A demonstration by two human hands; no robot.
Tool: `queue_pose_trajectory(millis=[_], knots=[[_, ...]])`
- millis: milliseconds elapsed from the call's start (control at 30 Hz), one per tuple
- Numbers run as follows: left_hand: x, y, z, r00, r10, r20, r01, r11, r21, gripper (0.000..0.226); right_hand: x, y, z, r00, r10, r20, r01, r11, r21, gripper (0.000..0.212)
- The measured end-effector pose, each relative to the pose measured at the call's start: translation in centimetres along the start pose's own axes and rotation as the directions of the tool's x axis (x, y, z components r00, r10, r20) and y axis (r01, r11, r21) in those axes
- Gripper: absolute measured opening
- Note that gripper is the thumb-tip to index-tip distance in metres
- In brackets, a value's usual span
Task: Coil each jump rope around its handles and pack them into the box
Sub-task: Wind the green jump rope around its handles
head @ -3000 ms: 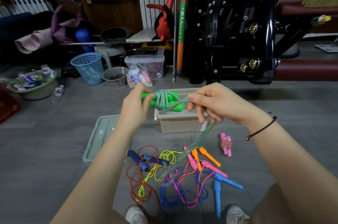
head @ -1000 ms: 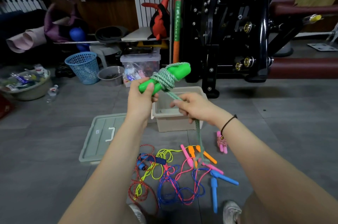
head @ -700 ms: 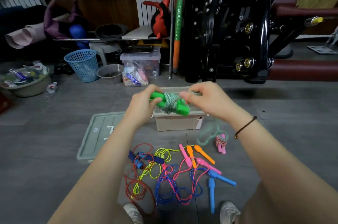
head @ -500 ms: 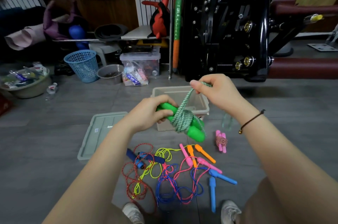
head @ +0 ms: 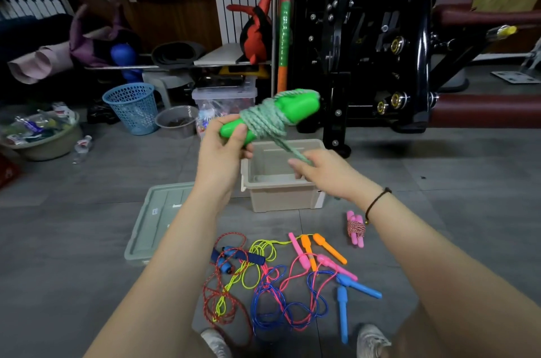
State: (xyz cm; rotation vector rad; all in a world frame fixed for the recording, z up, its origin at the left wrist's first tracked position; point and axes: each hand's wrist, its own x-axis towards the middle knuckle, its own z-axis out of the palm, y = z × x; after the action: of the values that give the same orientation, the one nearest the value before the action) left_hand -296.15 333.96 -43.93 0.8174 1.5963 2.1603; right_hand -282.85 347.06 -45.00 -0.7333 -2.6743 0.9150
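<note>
My left hand [head: 220, 152] grips the near end of the two green handles [head: 295, 107], which point up and to the right above the beige box [head: 281, 196]. Pale green rope [head: 268, 122] is coiled thickly around their middle. A short taut length of that rope runs down to my right hand [head: 319, 171], which pinches it over the box's open top. On the floor nearer to me lie loose ropes: a red one with dark blue handles [head: 234, 258], a yellow one with orange handles [head: 320, 249], a pink one [head: 298, 255] and a blue one [head: 342, 305]. A coiled pink rope [head: 355, 229] lies right of them.
The box's grey lid [head: 158, 223] lies flat to its left. A black exercise machine [head: 374, 44] stands behind the box. A blue basket [head: 131, 110], a grey bowl [head: 175, 122], a clear bin [head: 224, 100] and a basin of clutter [head: 38, 135] line the back left.
My left hand has swung the green handles from pointing down-right to pointing up-right. My right hand has dropped from above the handles to below them, pulling the rope round for another turn.
</note>
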Motion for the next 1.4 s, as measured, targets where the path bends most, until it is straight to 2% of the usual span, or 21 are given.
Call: queue_pose_trajectory(millis=[67, 133, 200, 267, 367, 500, 567, 633, 700, 767, 833, 867, 900, 967, 1033, 1067, 1167, 1200, 1267, 1367, 1400], knots=[[0.8, -0.5, -1.2, 0.993, 0.037, -0.11, -0.021, 0.989, 0.148, 0.012, -0.8, -1.0, 0.2, 0.995, -0.081, 0.057, 0.084, 0.995, -0.054, 0.034], [1.0, -0.9, -1.8, 0.989, 0.088, -0.119, -0.042, 0.938, 0.344, 0.012, -1.5, -2.2, 0.4, 0.986, -0.148, 0.072, 0.155, 0.983, -0.101, 0.033], [0.6, -1.3, -1.8, 0.989, 0.13, -0.066, -0.07, 0.821, 0.567, 0.012, -2.2, -3.3, 0.6, 0.974, -0.201, 0.102, 0.22, 0.948, -0.229, 0.034], [0.3, -1.8, -1.7, 0.986, 0.164, 0.029, -0.133, 0.671, 0.73, 0.016, -2.8, -4.0, 0.4, 0.961, -0.252, 0.116, 0.274, 0.924, -0.267, 0.035], [0.0, -2.4, -1.6, 0.981, 0.135, 0.142, -0.194, 0.563, 0.804, 0.019, -3.0, -3.9, -1.0, 0.958, -0.286, 0.014, 0.278, 0.918, -0.284, 0.039], [-0.4, -2.1, -1.9, 0.938, 0.067, 0.34, -0.325, 0.507, 0.798, 0.016, -2.6, -2.5, -3.1, 0.948, -0.261, -0.185, 0.21, 0.944, -0.256, 0.045], [-0.4, -1.8, -2.5, 0.894, -0.034, 0.446, -0.367, 0.516, 0.774, 0.014, -2.4, -1.5, -4.1, 0.944, -0.2, -0.261, 0.154, 0.97, -0.187, 0.044], [-0.5, -1.4, -2.9, 0.847, -0.161, 0.507, -0.32, 0.608, 0.726, 0.013, -2.3, -0.4, -5.0, 0.95, -0.124, -0.286, 0.102, 0.991, -0.09, 0.031], [-0.6, -0.8, -3.2, 0.792, -0.262, 0.551, -0.165, 0.777, 0.607, 0.015, -2.1, 0.9, -5.6, 0.962, -0.065, -0.264, 0.07, 0.997, 0.012, 0.015], [-0.5, -0.2, -3.8, 0.724, -0.306, 0.618, 0.003, 0.898, 0.441, 0.014, -1.9, 1.8, -5.6, 0.974, -0.018, -0.225, 0.055, 0.986, 0.158, 0.012], [-0.6, -0.1, -4.4, 0.65, -0.293, 0.701, 0.166, 0.955, 0.245, 0.031, -1.7, 2.3, -4.8, 0.986, 0.038, -0.16, 0.022, 0.933, 0.358, 0.012], [-0.6, -0.2, -4.5, 0.634, -0.27, 0.724, 0.23, 0.961, 0.156, 0.039, -1.6, 2.3, -4.2, 0.991, 0.053, -0.119, 0.004, 0.901, 0.434, 0.014], [-0.7, -0.5, -4.5, 0.65, -0.24, 0.721, 0.274, 0.959, 0.073, 0.045, -1.5, 2.1, -3.4, 0.994, 0.061, -0.089, -0.011, 0.875, 0.484, 0.016], [-0.7, -1.1, -4.0, 0.74, -0.186, 0.646, 0.305, 0.95, -0.075, 0.054, -1.2, 1.2, -1.7, 0.995, 0.086, -0.057, -0.033, 0.788, 0.614, 0.02], [-0.6, -1.3, -3.1, 0.849, -0.148, 0.508, 0.283, 0.938, -0.2, 0.057, -0.9, 0.3, 0.0, 0.991, 0.133, -0.025, -0.063, 0.621, 0.781, 0.022], [-0.5, -1.4, -2.8, 0.894, -0.136, 0.427, 0.264, 0.93, -0.257, 0.054, -0.7, 0.0, 0.8, 0.991, 0.136, -0.012, -0.066, 0.553, 0.831, 0.02], [0.1, -1.4, -2.1, 0.971, -0.197, 0.133, 0.233, 0.899, -0.372, 0.017, -0.4, -1.2, 2.9, 0.989, 0.151, -0.005, -0.07, 0.486, 0.871, 0.015], [0.1, -1.5, -1.9, 0.977, -0.209, 0.051, 0.213, 0.9, -0.381, 0.012, -0.5, -1.7, 3.5, 0.986, 0.167, -0.017, -0.067, 0.481, 0.874, 0.015], [0.0, -1.8, -1.3, 0.974, -0.219, -0.062, 0.18, 0.908, -0.379, 0.012, -0.7, -2.9, 4.4, 0.971, 0.221, -0.091, -0.043, 0.537, 0.843, 0.017], [-0.3, -2.2, -0.4, 0.943, -0.26, -0.207, 0.162, 0.904, -0.395, 0.012, -0.6, -3.9, 5.4, 0.901, 0.282, -0.33, 0.004, 0.754, 0.657, 0.019], [-0.3, -2.3, -0.3, 0.93, -0.265, -0.255, 0.15, 0.907, -0.394, 0.012, -0.6, -4.2, 5.6, 0.878, 0.271, -0.396, 0.031, 0.791, 0.611, 0.018]])
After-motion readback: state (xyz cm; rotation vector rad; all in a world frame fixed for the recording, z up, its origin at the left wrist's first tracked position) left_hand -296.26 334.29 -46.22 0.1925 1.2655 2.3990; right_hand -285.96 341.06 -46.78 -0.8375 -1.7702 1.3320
